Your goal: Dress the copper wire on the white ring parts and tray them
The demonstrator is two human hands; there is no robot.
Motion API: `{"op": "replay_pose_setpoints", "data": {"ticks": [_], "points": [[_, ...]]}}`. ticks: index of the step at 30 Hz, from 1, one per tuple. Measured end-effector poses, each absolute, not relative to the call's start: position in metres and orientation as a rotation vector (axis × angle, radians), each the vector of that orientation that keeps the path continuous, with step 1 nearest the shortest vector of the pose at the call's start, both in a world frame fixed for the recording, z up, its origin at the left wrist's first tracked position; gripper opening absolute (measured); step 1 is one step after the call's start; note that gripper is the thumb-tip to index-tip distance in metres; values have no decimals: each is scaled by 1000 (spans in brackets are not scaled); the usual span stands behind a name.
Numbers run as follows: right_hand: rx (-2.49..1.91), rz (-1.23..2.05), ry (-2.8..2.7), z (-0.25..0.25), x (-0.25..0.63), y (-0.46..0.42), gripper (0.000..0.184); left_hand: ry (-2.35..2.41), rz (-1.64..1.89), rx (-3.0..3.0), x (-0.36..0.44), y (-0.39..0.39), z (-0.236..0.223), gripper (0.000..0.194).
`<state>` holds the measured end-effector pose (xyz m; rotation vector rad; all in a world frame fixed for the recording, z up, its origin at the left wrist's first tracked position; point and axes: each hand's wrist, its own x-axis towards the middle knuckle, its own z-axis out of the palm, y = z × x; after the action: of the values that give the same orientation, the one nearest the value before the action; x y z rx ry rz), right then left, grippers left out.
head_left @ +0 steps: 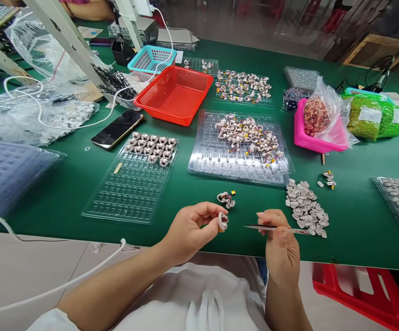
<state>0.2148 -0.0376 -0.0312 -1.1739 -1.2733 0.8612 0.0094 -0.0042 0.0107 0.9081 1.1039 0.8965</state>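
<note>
My left hand [199, 227] pinches a small white earbud-like housing [223, 221] with dark wiring and an orange flex piece showing inside it. In my right hand [281, 243] are slim pointed tweezers [297, 231], held level with the tip toward the left, apart from the housing. Just beyond my left hand lies a wired housing assembly [226, 199] with a yellow piece. A pile of pale shell covers [307, 209] spreads over the green table right of my right hand. Stacked clear trays [199, 165] farther back carry many wired housings [245, 131].
A clear tray [123, 195] partly filled with assembled units lies left, beside a phone [117, 129]. Red [175, 110] and blue [140, 57] baskets stand behind. A pink basket [318, 146] holds bagged copper-coloured parts. White cables cross the left side. A red stool [368, 299] stands below right.
</note>
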Motion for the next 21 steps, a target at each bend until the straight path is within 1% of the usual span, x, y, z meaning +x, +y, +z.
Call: {"op": "replay_pose_setpoints", "data": {"ticks": [4,10,21], "points": [[-936,1034,-1112,-23,208,-41,37,1139,934,1029,9,-5,11,11],[-831,1079,-1156,-17,201,-45,22,1164,985,1170,8,-8,7,12],[-818,1037,-1178,-21,198,-47,23,1183,989,1210,9,-8,8,12]]}}
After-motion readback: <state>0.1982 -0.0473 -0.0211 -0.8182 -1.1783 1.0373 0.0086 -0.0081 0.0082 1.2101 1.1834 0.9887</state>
